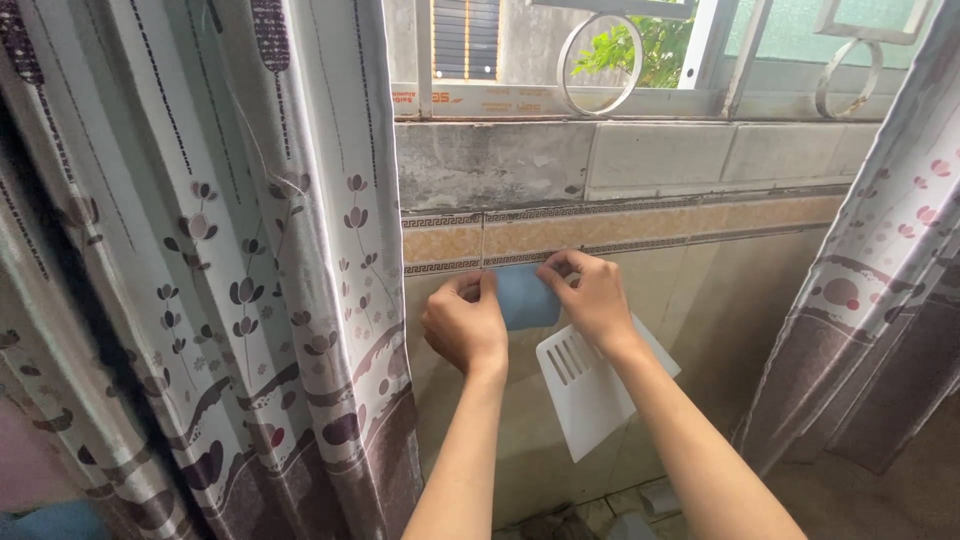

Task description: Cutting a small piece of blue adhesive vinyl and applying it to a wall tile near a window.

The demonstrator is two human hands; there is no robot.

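I see a white curtain printed with purple flower stems (250,270) hanging close on the left, its edge just beside my left hand (465,325). A second patterned curtain (880,290) hangs well off to the right. Between them runs a beige tiled wall (720,290) with an orange patterned border strip (640,228), below a grey concrete sill (500,160) and a window with white metal bars and rings (600,60).

My left hand's grip pinches the left edge of a small light-blue rounded sheet (525,297) pressed flat on the wall; my right hand (595,295) pinches its right edge. A white flat plastic panel with slots (585,390) sits against the wall just below, partly hidden by my right forearm; I cannot tell whether that hand also holds it. Floor items at the bottom edge are cut off and unclear.
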